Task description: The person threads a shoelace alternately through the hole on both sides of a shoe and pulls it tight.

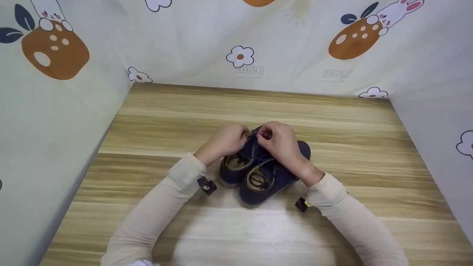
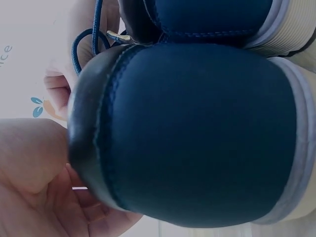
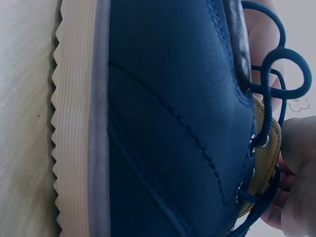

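Wood-grain tabletop (image 1: pixel 177 114) holds left shoe (image 1: pixel 245 152) beside right shoe (image 1: pixel 279 178); left hand (image 1: pixel 228 139) and right hand (image 1: pixel 282 145) bend over the former, grip hidden from me; tugging could snag a loose lace loop (image 3: pixel 292 93).

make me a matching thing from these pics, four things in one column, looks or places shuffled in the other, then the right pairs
Column 1
1. shoelace
2. sleeves
3. wooden surface
4. sole in the right wrist view

Column 2
A. beneath both shoes
B. pale, with a zigzag edge
C. blue, hanging in loops
D. cream-coloured fabric

Pairs: 1-C, 2-D, 3-A, 4-B
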A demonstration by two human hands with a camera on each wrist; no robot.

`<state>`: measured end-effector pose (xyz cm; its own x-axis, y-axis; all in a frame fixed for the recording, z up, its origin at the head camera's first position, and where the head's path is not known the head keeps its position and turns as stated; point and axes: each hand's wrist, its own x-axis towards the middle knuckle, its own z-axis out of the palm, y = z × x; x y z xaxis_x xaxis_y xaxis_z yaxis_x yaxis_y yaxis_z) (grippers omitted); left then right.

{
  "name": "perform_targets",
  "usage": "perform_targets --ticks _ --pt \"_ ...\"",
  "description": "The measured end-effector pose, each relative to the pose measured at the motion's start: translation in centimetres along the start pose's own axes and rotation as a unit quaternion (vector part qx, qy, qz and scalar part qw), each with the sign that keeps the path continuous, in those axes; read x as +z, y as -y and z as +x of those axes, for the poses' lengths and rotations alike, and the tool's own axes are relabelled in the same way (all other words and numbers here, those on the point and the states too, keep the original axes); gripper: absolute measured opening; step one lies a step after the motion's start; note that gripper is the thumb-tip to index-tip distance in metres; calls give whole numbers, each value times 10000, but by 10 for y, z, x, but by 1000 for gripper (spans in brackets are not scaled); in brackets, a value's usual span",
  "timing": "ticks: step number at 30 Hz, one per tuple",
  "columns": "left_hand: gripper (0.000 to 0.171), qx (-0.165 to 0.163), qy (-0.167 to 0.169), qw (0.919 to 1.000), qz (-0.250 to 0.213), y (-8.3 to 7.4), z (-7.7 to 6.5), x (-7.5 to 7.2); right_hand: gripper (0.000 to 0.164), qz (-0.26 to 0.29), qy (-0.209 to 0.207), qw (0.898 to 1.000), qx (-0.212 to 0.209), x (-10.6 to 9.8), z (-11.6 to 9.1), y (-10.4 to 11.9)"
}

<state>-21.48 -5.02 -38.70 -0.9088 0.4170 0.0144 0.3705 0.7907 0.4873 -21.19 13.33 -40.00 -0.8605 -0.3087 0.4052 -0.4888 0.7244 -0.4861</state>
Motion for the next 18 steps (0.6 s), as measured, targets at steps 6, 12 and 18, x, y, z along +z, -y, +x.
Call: perform_targets --ticks 6,12,18 --pt "24 -67 40 10000 -30 -1 -1 0 5 -81 -112 9999 23 2 0 0" --pt "22 -49 30 9999 -107 -1 0 0 7 53 36 9999 91 3 1 -1" --pt "28 61 -19 9996 -293 2 0 1 8 234 545 9978 310 6 4 -2"
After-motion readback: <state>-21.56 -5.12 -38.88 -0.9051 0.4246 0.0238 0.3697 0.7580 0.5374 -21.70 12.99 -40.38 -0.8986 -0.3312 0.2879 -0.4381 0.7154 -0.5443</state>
